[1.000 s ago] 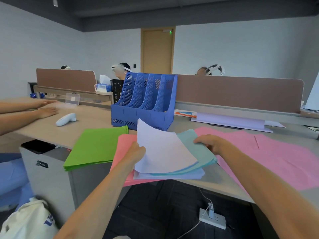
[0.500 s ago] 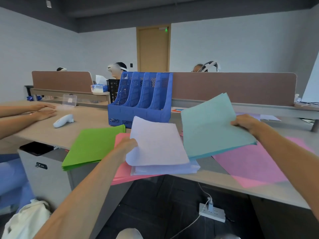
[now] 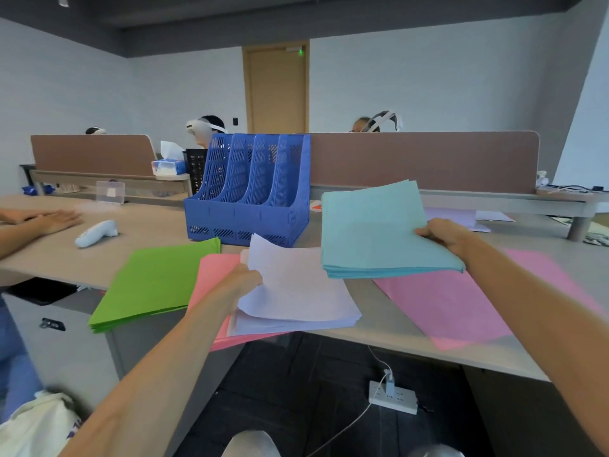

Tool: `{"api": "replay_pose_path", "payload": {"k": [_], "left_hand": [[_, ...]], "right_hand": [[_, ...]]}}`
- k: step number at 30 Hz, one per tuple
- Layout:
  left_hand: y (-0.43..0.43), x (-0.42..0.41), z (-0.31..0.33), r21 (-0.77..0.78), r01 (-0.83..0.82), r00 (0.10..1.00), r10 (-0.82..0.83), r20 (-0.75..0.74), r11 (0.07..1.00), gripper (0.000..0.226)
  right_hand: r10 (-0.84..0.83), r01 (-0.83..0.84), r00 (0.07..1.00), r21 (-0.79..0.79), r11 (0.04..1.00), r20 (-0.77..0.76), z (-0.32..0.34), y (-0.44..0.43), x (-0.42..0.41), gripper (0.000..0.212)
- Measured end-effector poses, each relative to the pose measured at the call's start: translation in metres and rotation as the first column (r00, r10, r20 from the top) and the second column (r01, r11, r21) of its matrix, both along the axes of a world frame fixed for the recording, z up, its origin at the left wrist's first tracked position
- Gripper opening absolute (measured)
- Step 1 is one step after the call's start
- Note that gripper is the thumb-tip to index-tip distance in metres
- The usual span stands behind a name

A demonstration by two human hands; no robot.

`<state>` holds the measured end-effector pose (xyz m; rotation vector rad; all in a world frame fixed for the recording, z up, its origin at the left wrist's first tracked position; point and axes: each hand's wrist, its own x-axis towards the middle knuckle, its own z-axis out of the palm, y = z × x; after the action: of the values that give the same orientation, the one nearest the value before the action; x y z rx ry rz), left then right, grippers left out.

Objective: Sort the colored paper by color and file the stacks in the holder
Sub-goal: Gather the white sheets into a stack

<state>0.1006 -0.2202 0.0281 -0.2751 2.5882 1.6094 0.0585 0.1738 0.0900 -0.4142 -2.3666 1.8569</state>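
Observation:
My right hand (image 3: 443, 234) grips a stack of light-blue paper (image 3: 375, 232) by its right edge, held level above the desk just right of the blue file holder (image 3: 250, 196). The holder has several upright slots, all without paper. My left hand (image 3: 242, 280) holds the lifted left edge of the top lavender sheet (image 3: 293, 285) on a lavender stack. That stack lies on salmon-pink paper (image 3: 214, 268). A green stack (image 3: 155, 282) lies to the left, and pink paper (image 3: 461, 305) is spread on the right.
Another person's hands (image 3: 43, 219) rest flat on the desk at far left, near a white controller (image 3: 95, 233). More lavender sheets (image 3: 461, 216) lie behind my right hand. A brown partition (image 3: 428, 161) bounds the desk's back. A power strip (image 3: 392, 397) lies on the floor below.
My right hand lifted the light-blue stack off the lavender pile and carried it up and right, then levelled it. My left hand stayed on the lavender sheet.

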Motion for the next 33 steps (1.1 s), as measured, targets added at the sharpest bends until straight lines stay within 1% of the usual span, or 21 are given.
{"api": "replay_pose_path", "payload": {"k": [4, 7, 9, 10, 12, 14, 16, 19, 21, 22, 26, 30, 32, 33], "left_hand": [[0.001, 0.002, 0.001, -0.04, 0.006, 1.0, -0.006, -0.004, 0.999, 0.037], [0.002, 0.004, 0.002, -0.097, 0.006, 1.0, -0.005, 0.013, 0.995, 0.039], [0.004, 0.007, 0.006, -0.206, 0.006, 1.0, 0.0, 0.027, 0.978, 0.049], [0.004, 0.009, 0.009, -0.293, 0.005, 0.999, 0.007, 0.038, 0.956, 0.055], [0.004, 0.012, 0.012, -0.468, -0.015, 0.999, 0.033, 0.03, 0.884, 0.062], [-0.001, 0.011, 0.011, -0.568, -0.004, 1.0, 0.016, 0.015, 0.823, 0.058], [-0.004, 0.01, 0.011, -0.606, 0.013, 1.0, 0.004, 0.026, 0.795, 0.049], [-0.006, 0.011, 0.013, -0.687, 0.037, 0.999, -0.013, 0.04, 0.726, 0.034], [-0.007, 0.013, 0.014, -0.72, 0.053, 0.998, -0.024, 0.051, 0.692, 0.029], [-0.008, 0.013, 0.014, -0.722, 0.062, 0.998, -0.026, 0.061, 0.689, 0.03], [-0.012, 0.01, 0.012, -0.682, 0.08, 0.996, -0.033, 0.081, 0.727, 0.037], [-0.012, 0.01, 0.011, -0.702, 0.101, 0.995, -0.056, 0.087, 0.705, 0.038], [-0.011, 0.011, 0.012, -0.736, 0.119, 0.993, -0.061, 0.106, 0.666, 0.037], [-0.01, 0.011, 0.013, -0.77, 0.124, 0.992, -0.062, 0.109, 0.626, 0.036]], "right_hand": [[0.092, -0.09, 0.995, -0.047, 0.995, 0.033, -0.008, -0.028, -0.001, 0.017], [0.162, -0.158, 0.986, -0.079, 0.984, 0.045, -0.018, -0.044, -0.003, 0.022], [0.198, -0.193, 0.979, -0.09, 0.977, 0.047, -0.022, -0.055, -0.002, 0.023], [0.202, -0.197, 0.978, -0.089, 0.976, 0.052, -0.024, -0.059, -0.003, 0.022], [0.202, -0.197, 0.978, -0.079, 0.977, 0.054, -0.026, -0.066, -0.004, 0.021], [0.206, -0.201, 0.976, -0.079, 0.976, 0.064, -0.028, -0.073, -0.006, 0.023], [0.208, -0.202, 0.975, -0.085, 0.976, 0.072, -0.03, -0.08, -0.009, 0.023], [0.218, -0.208, 0.973, -0.123, 0.97, 0.072, -0.033, -0.093, -0.01, 0.017], [0.227, -0.215, 0.971, -0.139, 0.967, 0.078, -0.039, -0.101, -0.01, 0.015], [0.228, -0.215, 0.97, -0.135, 0.967, 0.086, -0.042, -0.105, -0.01, 0.015], [0.23, -0.219, 0.965, -0.092, 0.971, 0.127, -0.058, -0.116, -0.01, 0.015], [0.255, -0.242, 0.958, -0.11, 0.964, 0.134, -0.066, -0.123, -0.007, 0.02], [0.26, -0.25, 0.958, -0.091, 0.964, 0.124, -0.069, -0.124, -0.01, 0.016], [0.25, -0.244, 0.961, -0.064, 0.968, 0.119, -0.07, -0.125, -0.012, 0.014]]}}
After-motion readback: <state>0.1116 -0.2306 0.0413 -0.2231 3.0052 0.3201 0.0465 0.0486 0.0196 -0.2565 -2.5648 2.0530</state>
